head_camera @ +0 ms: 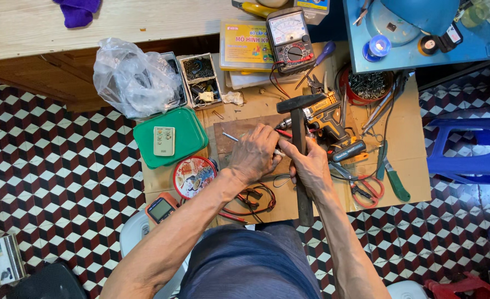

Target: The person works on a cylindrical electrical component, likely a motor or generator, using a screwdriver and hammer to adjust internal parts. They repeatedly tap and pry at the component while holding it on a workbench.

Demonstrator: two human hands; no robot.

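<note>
My left hand (254, 152) rests over a brown board (235, 133) on the low wooden table (408, 138) and pinches a thin metal rod (230, 136) whose tip points left. Beside it my right hand (311, 165) grips the dark wooden handle of a hammer (300, 138). The hammer stands lengthwise in view, its black head (301, 102) away from me. The two hands touch at the fingers. What lies under the fingers is hidden.
A yellow cordless drill (327, 116), an analog multimeter (290, 34), red scissors (369, 188), green-handled pliers (393, 181) and a red bowl of screws (367, 86) crowd the table. Left sit a green tray (192, 135) with a white remote (163, 140), a round tin (194, 176) and an orange meter (161, 209). A blue stool (469, 149) stands right.
</note>
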